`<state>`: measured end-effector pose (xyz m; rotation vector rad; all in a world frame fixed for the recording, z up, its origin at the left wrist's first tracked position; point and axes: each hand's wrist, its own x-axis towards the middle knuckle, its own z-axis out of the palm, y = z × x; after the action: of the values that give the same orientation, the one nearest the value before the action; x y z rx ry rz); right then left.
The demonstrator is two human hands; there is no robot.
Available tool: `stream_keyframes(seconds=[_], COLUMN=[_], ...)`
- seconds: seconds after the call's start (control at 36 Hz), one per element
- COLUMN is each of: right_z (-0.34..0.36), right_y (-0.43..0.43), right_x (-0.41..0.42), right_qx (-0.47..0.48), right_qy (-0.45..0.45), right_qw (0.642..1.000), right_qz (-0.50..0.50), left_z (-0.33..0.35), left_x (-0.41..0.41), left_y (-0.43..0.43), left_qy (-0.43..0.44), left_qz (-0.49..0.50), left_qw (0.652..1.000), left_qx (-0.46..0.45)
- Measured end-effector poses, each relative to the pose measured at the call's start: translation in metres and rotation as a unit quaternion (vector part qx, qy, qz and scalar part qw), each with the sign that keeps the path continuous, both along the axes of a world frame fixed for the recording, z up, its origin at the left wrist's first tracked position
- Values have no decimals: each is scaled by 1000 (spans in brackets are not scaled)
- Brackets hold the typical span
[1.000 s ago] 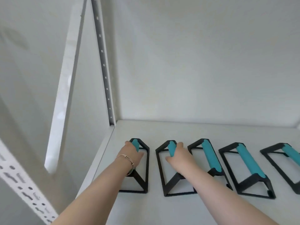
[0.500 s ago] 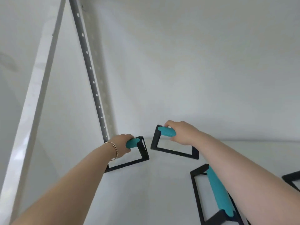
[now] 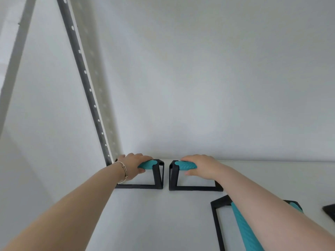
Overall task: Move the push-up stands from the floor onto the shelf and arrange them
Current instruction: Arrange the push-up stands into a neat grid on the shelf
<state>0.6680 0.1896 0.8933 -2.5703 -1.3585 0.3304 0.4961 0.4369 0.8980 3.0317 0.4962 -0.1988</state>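
Both gripped stands now sit flat at the back of the shelf (image 3: pixel 163 223), where half a second ago they were tilted in the air and further apart. The left hand (image 3: pixel 135 165) curls its fingers over the teal grip of the left stand (image 3: pixel 157 176), which lies in the back left corner beside the perforated upright (image 3: pixel 85 73); a bracelet (image 3: pixel 124 171) rings that wrist. The right hand (image 3: pixel 203 166) wraps the grip of the right stand (image 3: pixel 173 178) the same way. The two black end frames are close but apart, and both grips run along the back edge. A third stand (image 3: pixel 243 227) lies nearer the front edge, partly under the right forearm, and a corner of a fourth stand (image 3: pixel 330 211) shows further right. Each stand looks light, judging by its thin open frame, and stiff, with no flex showing. The diamond-patterned grip looks rubbery and unlikely to slip, so its middle is the natural hold and keeps the base level. The bare frame would probably slide easily on the smooth white shelf, which suits small nudges, and nothing looks fragile.
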Motion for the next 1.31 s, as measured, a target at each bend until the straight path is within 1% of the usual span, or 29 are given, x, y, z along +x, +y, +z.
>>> stream_keyframes(seconds=[0.06, 0.17, 0.31, 0.53, 0.97, 1.31], right_z=[-3, -9, -7, -6, -7, -9], right_y=[2, 7, 12, 16, 21, 24], right_x=[0, -1, -1, 11, 27, 29], right_qx=[14, 30, 36, 34, 32, 44], right_qy=[-1, -32, -42, -20, -11, -13], right_qw=[1000, 998, 997, 999, 999, 998], right_qz=[-14, -39, -45, -35, -20, -33], left_z=[-1, -5, -9, -10, -11, -12], left_x=[3, 8, 15, 23, 24, 28], left_y=[1, 1, -1, 4, 8, 10], left_qy=[-9, -27, -52, -51, -55, -54], left_qz=[-1, 12, 26, 30, 21, 30], left_qw=[1000, 999, 998, 998, 998, 998], left_qx=[2, -18, 12, 6, 0, -1])
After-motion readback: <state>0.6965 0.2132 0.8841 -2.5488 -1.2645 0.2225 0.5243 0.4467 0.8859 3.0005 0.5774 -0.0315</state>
